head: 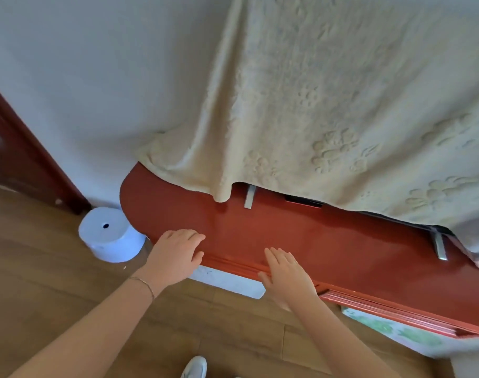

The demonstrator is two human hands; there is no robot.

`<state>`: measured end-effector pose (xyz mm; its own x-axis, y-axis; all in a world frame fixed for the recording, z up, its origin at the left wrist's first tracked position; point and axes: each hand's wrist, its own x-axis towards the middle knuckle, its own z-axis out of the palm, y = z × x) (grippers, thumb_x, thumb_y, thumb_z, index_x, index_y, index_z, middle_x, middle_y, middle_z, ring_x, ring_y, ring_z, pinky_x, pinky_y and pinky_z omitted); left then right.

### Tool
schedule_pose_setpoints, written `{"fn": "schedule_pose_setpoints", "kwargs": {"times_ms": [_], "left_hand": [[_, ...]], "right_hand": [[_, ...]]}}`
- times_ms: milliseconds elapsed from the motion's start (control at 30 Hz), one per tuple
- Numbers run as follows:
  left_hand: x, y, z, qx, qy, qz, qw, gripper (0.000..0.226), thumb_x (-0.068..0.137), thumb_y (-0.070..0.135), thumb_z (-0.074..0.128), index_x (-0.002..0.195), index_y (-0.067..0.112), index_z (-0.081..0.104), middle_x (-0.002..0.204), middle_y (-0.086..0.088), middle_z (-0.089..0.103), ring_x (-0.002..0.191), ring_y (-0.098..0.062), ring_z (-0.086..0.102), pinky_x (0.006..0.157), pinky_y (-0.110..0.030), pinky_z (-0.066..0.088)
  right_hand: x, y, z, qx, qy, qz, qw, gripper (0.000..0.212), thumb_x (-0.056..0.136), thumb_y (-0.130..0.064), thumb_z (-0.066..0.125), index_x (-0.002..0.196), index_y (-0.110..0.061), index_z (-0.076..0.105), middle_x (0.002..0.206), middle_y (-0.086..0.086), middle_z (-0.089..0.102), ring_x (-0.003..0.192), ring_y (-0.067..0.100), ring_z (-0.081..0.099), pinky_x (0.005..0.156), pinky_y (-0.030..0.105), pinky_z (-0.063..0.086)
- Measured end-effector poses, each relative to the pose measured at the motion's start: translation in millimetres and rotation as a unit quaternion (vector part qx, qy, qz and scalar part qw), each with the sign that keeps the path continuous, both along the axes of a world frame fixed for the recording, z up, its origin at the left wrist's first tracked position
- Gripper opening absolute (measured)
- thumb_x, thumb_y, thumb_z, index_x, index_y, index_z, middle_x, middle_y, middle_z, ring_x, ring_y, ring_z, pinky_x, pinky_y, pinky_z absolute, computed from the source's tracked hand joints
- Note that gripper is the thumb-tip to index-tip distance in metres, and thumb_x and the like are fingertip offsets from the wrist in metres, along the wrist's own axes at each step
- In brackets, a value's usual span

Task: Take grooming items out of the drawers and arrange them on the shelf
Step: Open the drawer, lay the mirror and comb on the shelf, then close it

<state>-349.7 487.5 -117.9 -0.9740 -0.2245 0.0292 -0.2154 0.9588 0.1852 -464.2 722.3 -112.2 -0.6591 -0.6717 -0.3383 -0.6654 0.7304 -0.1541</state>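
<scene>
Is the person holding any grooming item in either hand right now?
No: the left hand and right hand both lie flat with straight fingers on the red wooden shelf top, holding nothing.

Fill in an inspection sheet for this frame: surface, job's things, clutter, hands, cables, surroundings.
Surface: red-brown shelf top, glossy, its rear part covered by a cream blanket hanging down over it.
Job's things: no grooming items seen; a drawer front shows below the top at right, whether open cannot be told.
Clutter: two metal feet and a dark edge showing under the blanket.
Hands: left hand rests on the front edge, fingers bent over the top; right hand lies flat, holding nothing.
Cables: nothing seen.
Surroundings: white round bin on wooden floor, white wall, dark door frame at left.
</scene>
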Motion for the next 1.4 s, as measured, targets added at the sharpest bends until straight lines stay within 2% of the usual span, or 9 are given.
{"fn": "schedule_pose_setpoints", "kwargs": {"times_ms": [133, 233, 367, 433, 500, 700, 933, 1167, 1400], "left_hand": [[4, 15, -8, 0.058, 0.002, 0.034, 0.998, 0.037, 0.092, 0.03, 0.048, 0.127, 0.02, 0.054, 0.129, 0.005, 0.056, 0.12, -0.013, 0.05, 0.1, -0.031, 0.036], [11, 25, -12, 0.274, 0.034, 0.14, 0.951, 0.029, 0.094, 0.029, 0.046, 0.12, 0.027, 0.059, 0.121, 0.016, 0.057, 0.113, -0.002, 0.05, 0.095, -0.019, 0.038], [15, 25, -41, 0.638, 0.059, 0.398, 0.657, 0.02, 0.092, 0.022, 0.048, 0.105, 0.018, 0.062, 0.111, -0.005, 0.065, 0.102, -0.016, 0.06, 0.089, -0.03, 0.045], [17, 19, -66, 0.727, 0.064, 0.464, 0.502, 0.024, 0.095, 0.016, 0.045, 0.113, 0.008, 0.058, 0.114, -0.012, 0.063, 0.104, -0.023, 0.059, 0.091, -0.035, 0.045], [13, 13, -87, 0.753, 0.062, 0.496, 0.428, 0.031, 0.097, 0.018, 0.04, 0.122, 0.004, 0.052, 0.118, -0.012, 0.06, 0.108, -0.024, 0.057, 0.091, -0.035, 0.044], [-25, 6, -143, 0.758, 0.046, 0.556, 0.338, 0.052, 0.1, 0.036, 0.026, 0.139, 0.001, 0.031, 0.138, -0.018, 0.043, 0.125, -0.03, 0.044, 0.106, -0.041, 0.034], [-60, 4, -183, 0.795, 0.134, 0.547, 0.226, 0.041, 0.097, 0.033, 0.026, 0.127, 0.01, 0.043, 0.144, -0.011, 0.04, 0.13, -0.027, 0.04, 0.105, -0.043, 0.035], [-53, 12, -187, 0.803, 0.164, 0.529, 0.222, 0.032, 0.098, 0.024, 0.029, 0.1, 0.006, 0.055, 0.11, -0.01, 0.06, 0.093, -0.024, 0.06, 0.101, -0.038, 0.041], [-11, 25, -182, 0.796, 0.131, 0.547, 0.223, 0.026, 0.099, 0.021, 0.035, 0.102, 0.007, 0.056, 0.107, -0.008, 0.06, 0.106, -0.023, 0.055, 0.102, -0.037, 0.04]], "right_hand": [[5, 3, -11, -0.043, -0.026, 0.006, 0.999, 0.059, 0.098, -0.04, 0.03, 0.149, -0.017, 0.01, 0.156, -0.001, 0.017, 0.143, 0.015, 0.01, 0.117, 0.029, 0.012], [20, 8, -12, -0.106, -0.02, 0.015, 0.994, 0.057, 0.098, -0.035, 0.033, 0.148, -0.021, 0.011, 0.15, -0.006, 0.026, 0.139, 0.012, 0.019, 0.113, 0.026, 0.021], [42, 9, -31, -0.175, -0.173, -0.125, 0.961, 0.041, 0.095, -0.026, 0.039, 0.136, -0.03, 0.038, 0.127, -0.019, 0.043, 0.118, 0.001, 0.041, 0.095, 0.015, 0.036], [42, 5, -50, -0.228, -0.299, -0.307, 0.874, 0.028, 0.092, -0.02, 0.042, 0.112, -0.035, 0.054, 0.098, -0.013, 0.058, 0.072, -0.003, 0.053, 0.063, 0.012, 0.042], [32, 1, -81, -0.237, -0.349, -0.442, 0.791, 0.022, 0.09, -0.017, 0.043, 0.097, -0.032, 0.058, 0.075, -0.007, 0.056, 0.048, 0.003, 0.044, 0.046, 0.016, 0.037], [-2, -16, -151, -0.327, -0.452, -0.696, 0.452, 0.013, 0.093, -0.017, 0.046, 0.083, -0.013, 0.054, 0.08, 0.011, 0.059, 0.067, 0.023, 0.054, 0.06, 0.029, 0.043], [-28, -24, -195, -0.504, -0.416, -0.718, 0.24, 0.022, 0.061, 0.009, 0.032, 0.062, -0.009, 0.045, 0.056, 0.007, 0.059, 0.064, 0.023, 0.051, 0.063, 0.031, 0.048], [-18, -18, -206, -0.523, -0.427, -0.698, 0.241, 0.026, 0.048, 0.003, 0.035, 0.067, -0.006, 0.05, 0.045, 0.005, 0.061, 0.059, 0.021, 0.056, 0.053, 0.024, 0.054], [21, -2, -196, -0.497, -0.43, -0.721, 0.22, 0.025, 0.073, 0.01, 0.028, 0.066, -0.006, 0.046, 0.068, 0.011, 0.054, 0.068, 0.025, 0.051, 0.072, 0.032, 0.05]]}}
